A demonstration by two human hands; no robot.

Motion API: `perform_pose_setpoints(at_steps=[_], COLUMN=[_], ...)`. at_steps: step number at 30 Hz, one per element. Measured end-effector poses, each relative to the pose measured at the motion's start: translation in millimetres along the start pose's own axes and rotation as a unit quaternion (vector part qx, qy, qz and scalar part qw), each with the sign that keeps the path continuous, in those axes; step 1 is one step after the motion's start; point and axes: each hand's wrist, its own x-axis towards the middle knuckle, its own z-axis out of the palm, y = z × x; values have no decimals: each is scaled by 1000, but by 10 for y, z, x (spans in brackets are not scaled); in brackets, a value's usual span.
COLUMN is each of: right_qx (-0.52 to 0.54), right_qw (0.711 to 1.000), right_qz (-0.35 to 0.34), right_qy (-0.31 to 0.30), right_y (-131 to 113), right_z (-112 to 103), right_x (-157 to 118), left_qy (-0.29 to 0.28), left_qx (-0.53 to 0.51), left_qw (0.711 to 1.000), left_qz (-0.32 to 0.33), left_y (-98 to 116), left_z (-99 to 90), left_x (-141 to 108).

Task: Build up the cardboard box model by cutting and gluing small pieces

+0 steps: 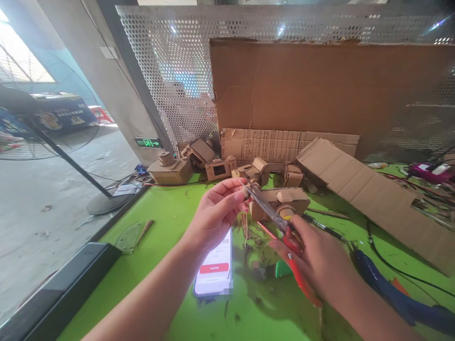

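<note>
My right hand (316, 251) is closed around the red handles of a pair of scissors (265, 206), their metal blades pointing up and left. A longer red handle-like part (302, 282) shows below that hand; I cannot tell whether it belongs to the scissors. At the blade tips, my left hand (218, 208) pinches something small and dark, too tiny to name. Just behind the blades sits a cardboard model camera (298, 201) with a round lens. A lit phone (213, 272) lies under my left wrist.
More cardboard models (216, 168) and a cardboard box (170, 170) line the back of the green table (159, 265). A long cardboard sheet (377, 203) leans at right, near a blue-handled tool (391, 289) with a black cable. At left are a protractor (130, 237), a dark box-shaped object (64, 293) and a fan (42, 132).
</note>
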Motion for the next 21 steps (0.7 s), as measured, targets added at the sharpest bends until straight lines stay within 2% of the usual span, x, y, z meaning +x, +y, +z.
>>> perform_pose_setpoints(at_steps=[7,13,21], right_qx=[-20,-40,26], right_qw=[1000,999,999], right_qz=[-6,2,19], right_qy=[23,31,13], right_y=[24,4,45], right_z=[-10,-2,-26], right_x=[12,6,26], left_qy=[0,-7,0], left_qx=[-9,-14,-11], left_qw=[1000,1000,1000], left_qz=[7,-14,-3], left_y=[-8,-15,-3], left_z=[-6,-39,-24], left_x=[43,25,13])
